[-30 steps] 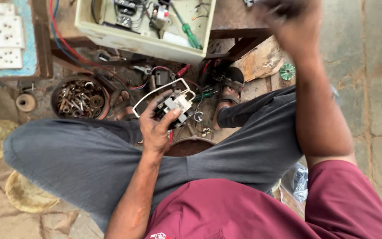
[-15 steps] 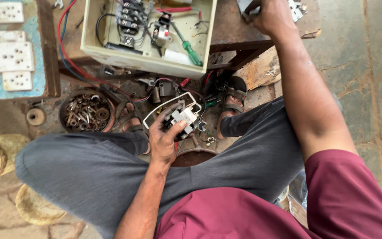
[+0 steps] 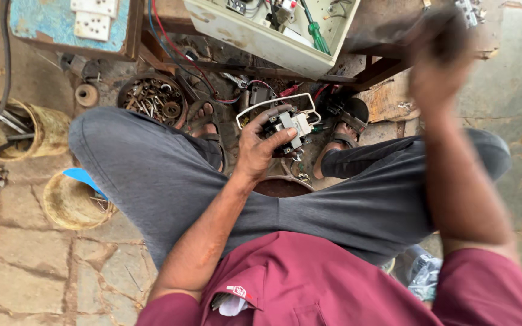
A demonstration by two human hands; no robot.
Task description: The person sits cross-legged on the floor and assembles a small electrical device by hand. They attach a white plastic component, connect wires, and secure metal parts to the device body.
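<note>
My left hand [image 3: 256, 147] is closed around a white switch plate [image 3: 290, 122], held back side up over my lap, with its grey and black switch bodies showing. My right hand [image 3: 439, 55] is raised at the upper right, in front of the wooden table [image 3: 388, 27]. It is heavily blurred, and I cannot tell whether it holds anything. I sit with knees apart in grey trousers, and my sandalled feet [image 3: 347, 125] rest on the ground among loose parts.
A cream electrical box [image 3: 261, 37] with wiring and a green screwdriver [image 3: 316, 33] sits above. A round tin of screws [image 3: 155, 96], a blue board with white sockets [image 3: 95, 18], two woven baskets [image 3: 70, 205] and a brown bowl [image 3: 282, 186] surround my legs.
My right hand has pulled back from the tabletop and now moves fast, blurred. My left hand still holds the switch plate in the same place. The camera has dipped lower.
</note>
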